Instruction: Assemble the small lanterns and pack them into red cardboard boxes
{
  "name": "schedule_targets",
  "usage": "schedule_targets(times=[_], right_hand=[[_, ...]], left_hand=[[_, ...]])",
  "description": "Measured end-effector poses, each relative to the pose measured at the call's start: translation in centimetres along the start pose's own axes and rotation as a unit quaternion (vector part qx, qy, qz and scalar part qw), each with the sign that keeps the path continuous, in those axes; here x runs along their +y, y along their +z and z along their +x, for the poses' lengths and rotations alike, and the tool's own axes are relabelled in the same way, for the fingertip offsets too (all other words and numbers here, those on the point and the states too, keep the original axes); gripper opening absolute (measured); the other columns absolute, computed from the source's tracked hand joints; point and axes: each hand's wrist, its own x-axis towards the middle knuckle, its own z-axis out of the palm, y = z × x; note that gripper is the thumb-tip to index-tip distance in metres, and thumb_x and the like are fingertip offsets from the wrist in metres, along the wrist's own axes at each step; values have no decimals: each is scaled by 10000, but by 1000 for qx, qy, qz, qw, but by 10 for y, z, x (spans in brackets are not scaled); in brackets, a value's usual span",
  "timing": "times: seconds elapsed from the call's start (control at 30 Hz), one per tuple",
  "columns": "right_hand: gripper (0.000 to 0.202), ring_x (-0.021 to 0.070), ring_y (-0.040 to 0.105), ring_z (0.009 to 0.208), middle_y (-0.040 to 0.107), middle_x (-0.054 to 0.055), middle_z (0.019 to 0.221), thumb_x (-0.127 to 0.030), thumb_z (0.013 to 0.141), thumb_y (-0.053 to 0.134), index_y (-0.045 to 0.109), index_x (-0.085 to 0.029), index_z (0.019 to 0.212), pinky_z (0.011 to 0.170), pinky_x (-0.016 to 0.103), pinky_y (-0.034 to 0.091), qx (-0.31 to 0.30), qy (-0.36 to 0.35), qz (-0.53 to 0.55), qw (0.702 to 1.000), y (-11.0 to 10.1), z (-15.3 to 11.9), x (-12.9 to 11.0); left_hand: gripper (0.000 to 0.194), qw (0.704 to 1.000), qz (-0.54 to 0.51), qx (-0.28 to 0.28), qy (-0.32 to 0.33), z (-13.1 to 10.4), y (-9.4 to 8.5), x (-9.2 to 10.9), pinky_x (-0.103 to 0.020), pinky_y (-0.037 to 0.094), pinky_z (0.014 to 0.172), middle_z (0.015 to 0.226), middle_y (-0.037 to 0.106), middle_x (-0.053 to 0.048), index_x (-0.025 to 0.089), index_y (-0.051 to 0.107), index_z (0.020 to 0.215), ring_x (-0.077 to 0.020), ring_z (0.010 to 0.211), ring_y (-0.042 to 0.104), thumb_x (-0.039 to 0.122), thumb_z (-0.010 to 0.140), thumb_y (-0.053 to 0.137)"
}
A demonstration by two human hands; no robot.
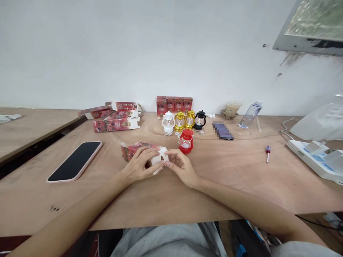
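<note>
A red printed cardboard box (131, 150) lies on its side on the table, its white end flaps facing right. My left hand (140, 162) is wrapped over the box near the flaps. At that same end, the fingers of my right hand (182, 167) pinch a white flap. Just beyond my right hand stands a small red lantern (186, 142), upright. Behind it, in a row, are a white lantern (168, 123), two gold lanterns (179, 121) and a black lantern (199, 120).
Flattened red boxes (115, 125) lie at the back left, and closed boxes (174, 105) stand against the wall. A pink-edged phone (75, 162) is left; another phone (223, 131), a bottle (250, 115), a cup (232, 107), a screwdriver (268, 151) and a power strip (308, 157) are right.
</note>
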Motion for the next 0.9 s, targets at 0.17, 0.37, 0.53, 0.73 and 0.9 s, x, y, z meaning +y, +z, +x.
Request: schedule_targets(times=[0.17, 0.37, 0.53, 0.73, 0.9], right_hand=[[238, 123, 581, 800, 581, -11, 862, -354, 785, 645, 501, -241, 938, 736, 275, 485, 16, 47, 54, 997, 3, 1, 0], [269, 114, 561, 744, 569, -26, 814, -358, 746, 671, 469, -233, 873, 684, 258, 466, 31, 75, 62, 995, 4, 3, -1], [284, 117, 551, 717, 569, -25, 787, -377, 739, 676, 465, -234, 866, 666, 259, 469, 30, 80, 65, 994, 5, 3, -2], [311, 118, 546, 703, 564, -25, 784, -403, 733, 682, 460, -241, 876, 651, 265, 495, 16, 80, 81, 993, 5, 2, 1], [341, 113, 544, 691, 563, -28, 790, -387, 707, 716, 466, -237, 884, 641, 259, 495, 15, 77, 96, 992, 4, 2, 5]], left_hand=[[654, 993, -33, -51, -98, -1, 0, 4, -396, 471, 848, 1122, 614, -170, 162, 356, 1301, -251, 1036, 587, 306, 748, 674], [668, 994, -40, -51, -86, 3, 0, 3, -360, 454, 827, 1020, 679, -145, 130, 345, 1324, -233, 932, 642, 352, 769, 645], [622, 995, -47, -42, -81, 1, 1, 3, -365, 445, 821, 1013, 683, -146, 126, 382, 1294, -233, 935, 642, 345, 775, 646], [541, 994, -51, -42, -85, -2, 2, 5, -357, 432, 809, 1003, 692, -132, 150, 412, 1262, -220, 922, 646, 373, 810, 607], [557, 994, -56, -41, -86, -4, 3, 6, -350, 431, 798, 1005, 689, -128, 149, 414, 1264, -220, 932, 638, 368, 796, 624]])
